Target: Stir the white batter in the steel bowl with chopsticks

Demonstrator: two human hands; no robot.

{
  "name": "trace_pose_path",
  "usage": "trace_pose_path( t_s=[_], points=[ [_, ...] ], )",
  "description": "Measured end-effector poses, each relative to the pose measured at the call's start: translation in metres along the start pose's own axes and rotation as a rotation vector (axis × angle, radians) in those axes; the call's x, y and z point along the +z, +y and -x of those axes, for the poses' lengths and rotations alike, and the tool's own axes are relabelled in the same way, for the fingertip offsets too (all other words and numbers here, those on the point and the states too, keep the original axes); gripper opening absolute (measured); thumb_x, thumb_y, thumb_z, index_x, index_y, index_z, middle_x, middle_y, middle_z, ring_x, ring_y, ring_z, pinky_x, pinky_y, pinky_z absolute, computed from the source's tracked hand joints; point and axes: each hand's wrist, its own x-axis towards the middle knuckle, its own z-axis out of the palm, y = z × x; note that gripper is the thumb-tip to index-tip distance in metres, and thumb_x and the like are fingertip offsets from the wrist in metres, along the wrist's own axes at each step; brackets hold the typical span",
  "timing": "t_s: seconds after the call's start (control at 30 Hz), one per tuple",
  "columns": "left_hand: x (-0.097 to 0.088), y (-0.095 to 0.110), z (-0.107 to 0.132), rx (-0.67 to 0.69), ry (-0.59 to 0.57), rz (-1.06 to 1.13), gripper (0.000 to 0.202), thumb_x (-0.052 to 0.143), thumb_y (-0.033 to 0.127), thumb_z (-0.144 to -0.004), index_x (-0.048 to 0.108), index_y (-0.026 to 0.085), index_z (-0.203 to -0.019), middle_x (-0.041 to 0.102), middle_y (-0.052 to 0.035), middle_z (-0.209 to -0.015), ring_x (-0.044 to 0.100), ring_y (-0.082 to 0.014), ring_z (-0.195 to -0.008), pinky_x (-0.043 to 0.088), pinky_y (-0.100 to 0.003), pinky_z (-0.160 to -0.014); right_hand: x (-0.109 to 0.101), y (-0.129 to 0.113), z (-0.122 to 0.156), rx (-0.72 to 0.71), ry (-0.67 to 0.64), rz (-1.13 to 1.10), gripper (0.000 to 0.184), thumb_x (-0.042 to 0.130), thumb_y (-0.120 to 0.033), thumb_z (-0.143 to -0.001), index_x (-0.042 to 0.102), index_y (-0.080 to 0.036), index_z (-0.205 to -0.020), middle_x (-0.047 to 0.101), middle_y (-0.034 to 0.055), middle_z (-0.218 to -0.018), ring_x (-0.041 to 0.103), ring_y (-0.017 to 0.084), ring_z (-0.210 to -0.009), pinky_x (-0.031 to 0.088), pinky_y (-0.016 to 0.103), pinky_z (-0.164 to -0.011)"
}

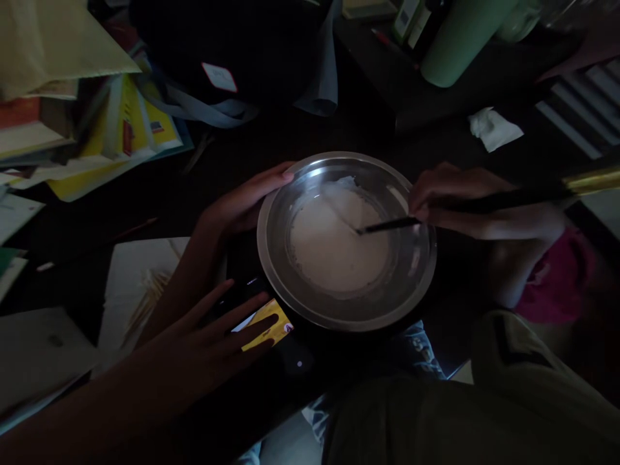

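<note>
A steel bowl (271, 258) holds white liquid (334, 248) in the middle of the dark table. My right hand (450, 197) is closed around a long dark brush (489, 203) with a gold band; its thin end dips into the liquid. My left hand (213, 342) comes in from the lower left and lies flat with fingers spread on a lit phone (268, 316) beside the bowl. A second hand (242, 203), apparently another person's, rests on the bowl's left rim.
Books and yellow papers (126, 123) are piled at the left, and a dark bag (232, 45) sits at the back. A green bottle (460, 39) and a crumpled tissue (494, 129) lie at the back right. Olive cloth (460, 413) fills the near edge.
</note>
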Motion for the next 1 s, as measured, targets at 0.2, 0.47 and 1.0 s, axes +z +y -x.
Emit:
trace_pose_path(
  t_s=[0.2,0.47,1.0],
  points=[
    [-0.005,0.003,-0.006,0.088,-0.004,-0.047,0.040,0.059,0.026,-0.086,0.064,0.038,-0.124,0.061,0.0093,-0.138,0.041,-0.0188,-0.141,-0.008,-0.039,-0.127,0.030,-0.002,-0.015,-0.192,-0.080,-0.143,0.017,0.056,-0.034,-0.095,0.062,-0.020,-0.103,0.066,0.0029,-0.096,0.061,0.014,-0.096,0.045,0.031,-0.089],
    [-0.001,0.002,0.001,0.054,0.037,-0.002,0.031,0.059,0.033,-0.090,0.064,0.037,-0.120,0.056,0.0088,-0.143,0.017,-0.0157,-0.152,-0.002,-0.043,-0.128,0.008,-0.002,-0.004,0.107,0.131,0.025,0.019,0.050,-0.035,-0.096,0.061,-0.019,-0.093,0.064,0.0030,-0.083,0.060,0.015,-0.081,0.043,0.033,-0.079],
    [0.002,0.017,-0.008,0.105,-0.019,0.031,0.032,0.053,0.029,-0.093,0.061,0.036,-0.123,0.064,0.0058,-0.133,0.032,-0.0168,-0.147,-0.007,-0.046,-0.126,0.011,0.002,-0.006,0.043,0.093,0.085,0.016,0.050,-0.032,-0.097,0.060,-0.021,-0.099,0.064,0.0023,-0.090,0.061,0.015,-0.087,0.044,0.034,-0.088]
  ],
)
